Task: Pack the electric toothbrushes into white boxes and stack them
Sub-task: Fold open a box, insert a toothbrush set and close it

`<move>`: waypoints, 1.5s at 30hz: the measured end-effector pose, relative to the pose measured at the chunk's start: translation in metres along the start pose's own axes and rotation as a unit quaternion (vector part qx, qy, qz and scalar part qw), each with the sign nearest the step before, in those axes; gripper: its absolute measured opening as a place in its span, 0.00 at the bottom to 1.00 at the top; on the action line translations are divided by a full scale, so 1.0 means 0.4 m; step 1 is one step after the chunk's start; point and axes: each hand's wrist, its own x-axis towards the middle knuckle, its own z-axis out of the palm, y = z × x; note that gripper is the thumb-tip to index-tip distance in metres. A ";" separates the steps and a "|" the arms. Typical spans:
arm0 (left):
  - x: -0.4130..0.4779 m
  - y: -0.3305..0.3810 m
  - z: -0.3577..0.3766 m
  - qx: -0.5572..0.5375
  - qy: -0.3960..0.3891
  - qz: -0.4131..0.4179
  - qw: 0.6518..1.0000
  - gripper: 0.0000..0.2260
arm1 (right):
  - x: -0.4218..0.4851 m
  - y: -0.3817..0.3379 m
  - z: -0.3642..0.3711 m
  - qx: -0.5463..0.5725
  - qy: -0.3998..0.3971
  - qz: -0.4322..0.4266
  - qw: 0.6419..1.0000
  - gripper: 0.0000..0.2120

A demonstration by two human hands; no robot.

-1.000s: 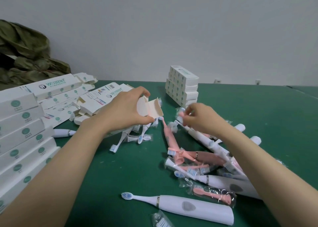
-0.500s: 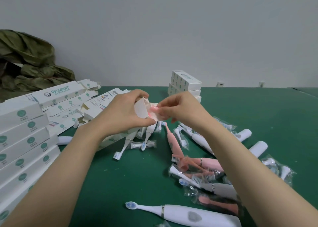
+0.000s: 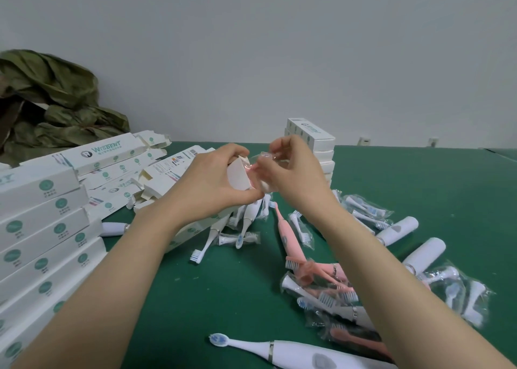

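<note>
My left hand grips a long white box with its open end flap turned up and to the right. My right hand pinches a clear plastic packet with something pink inside right at the box's open mouth. Loose white and pink electric toothbrushes and bagged brush heads lie scattered on the green table under and right of my hands. A white toothbrush lies at the near edge. A stack of packed white boxes stands behind my right hand.
A tall stack of closed white boxes fills the left edge. Open, unfilled boxes lie in a heap behind it. Crumpled green cloth sits at the far left against the grey wall.
My right hand rose from the toothbrush pile, bringing a small clear packet with a pink item to the open end of the box held by my left hand. The view tilted up.
</note>
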 end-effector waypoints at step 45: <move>0.010 -0.031 0.052 0.066 0.011 -0.030 0.997 0.22 | -0.028 0.039 0.034 0.081 0.044 0.015 0.996 0.12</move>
